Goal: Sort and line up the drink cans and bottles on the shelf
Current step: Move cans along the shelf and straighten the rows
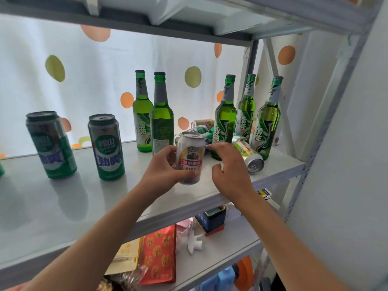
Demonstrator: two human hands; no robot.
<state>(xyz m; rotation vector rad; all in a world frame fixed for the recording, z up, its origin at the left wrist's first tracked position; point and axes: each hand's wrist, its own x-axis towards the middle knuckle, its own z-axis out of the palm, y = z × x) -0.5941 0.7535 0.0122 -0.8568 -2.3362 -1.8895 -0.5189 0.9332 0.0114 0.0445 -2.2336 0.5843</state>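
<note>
My left hand (pixel 162 165) grips a white and red can (pixel 190 158) held upright over the front of the grey shelf (pixel 88 202). My right hand (pixel 227 166) hovers just right of the can with its fingers loosely curled, holding nothing. Two tall green cans (pixel 51 143) (pixel 106 147) stand at the left. Two green bottles (pixel 142 112) (pixel 162 114) stand behind the held can. Three more green bottles (pixel 225 118) (pixel 246 108) (pixel 268 118) stand at the right. A silver can (pixel 248 155) lies on its side at the right, and several cans (pixel 201 128) lie behind.
A shelf board (pixel 147 24) hangs close overhead. The metal upright (pixel 327 131) bounds the right side. A dotted curtain (pixel 84 80) hangs behind. The lower shelf (pixel 231 246) holds a red packet (pixel 159 257), a blue box (pixel 213 219) and other items.
</note>
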